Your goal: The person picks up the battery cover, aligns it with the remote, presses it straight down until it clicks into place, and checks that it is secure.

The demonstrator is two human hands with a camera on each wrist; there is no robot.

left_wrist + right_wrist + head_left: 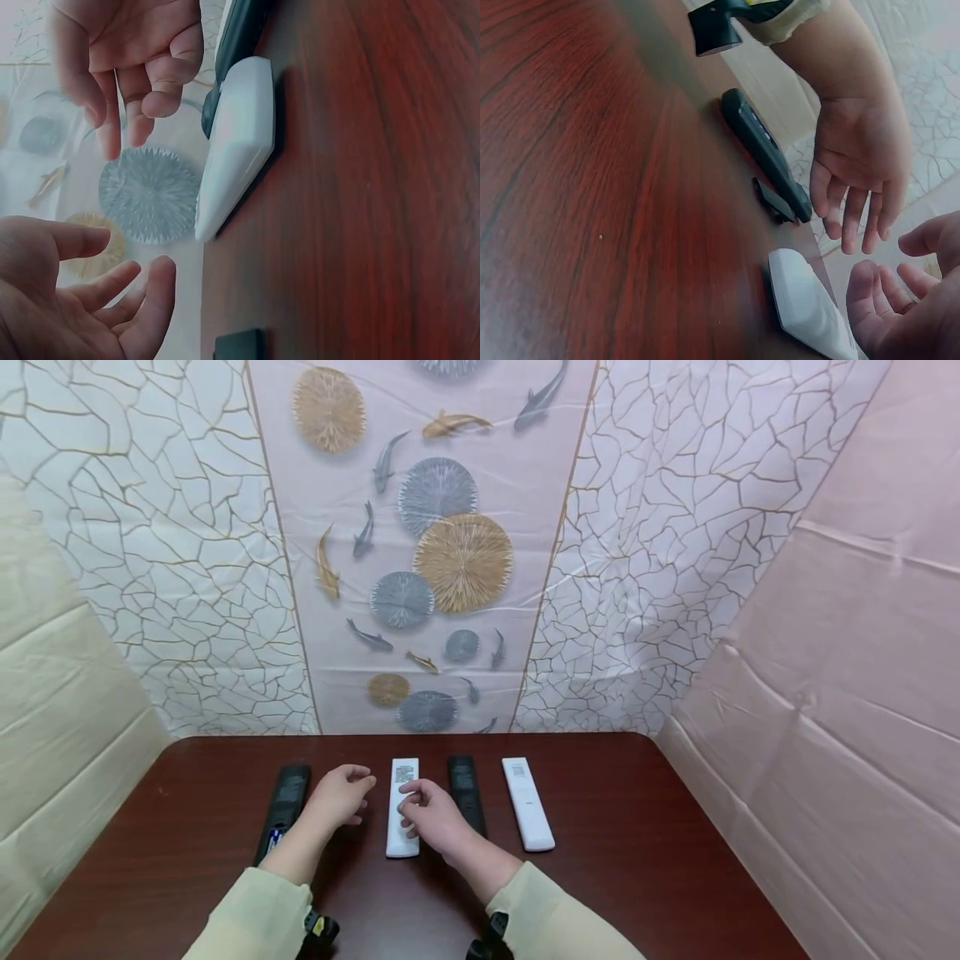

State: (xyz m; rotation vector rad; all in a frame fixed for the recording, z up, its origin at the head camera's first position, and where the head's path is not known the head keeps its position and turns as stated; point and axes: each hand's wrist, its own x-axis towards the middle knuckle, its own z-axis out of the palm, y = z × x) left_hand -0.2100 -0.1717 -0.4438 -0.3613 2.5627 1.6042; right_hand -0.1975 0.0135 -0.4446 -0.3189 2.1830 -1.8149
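Note:
Four remote controls lie in a row on the table. My left hand (341,797) hovers between the leftmost black remote (291,789) and a white remote (402,843), its fingers loosely bent and holding nothing. Blue batteries (275,837) show in that black remote's uncovered compartment. Over the same white remote, partly covering it, is my right hand (435,814), also empty with relaxed fingers. In the right wrist view a small black cover (772,201) lies beside the black remote (761,150). The palms face each other in the left wrist view.
To the right lie another black remote (463,781), partly behind my right hand, and a second white remote (528,806). The dark red wooden table (637,860) ends at a patterned cloth backdrop (435,652), with pale cloth on both sides.

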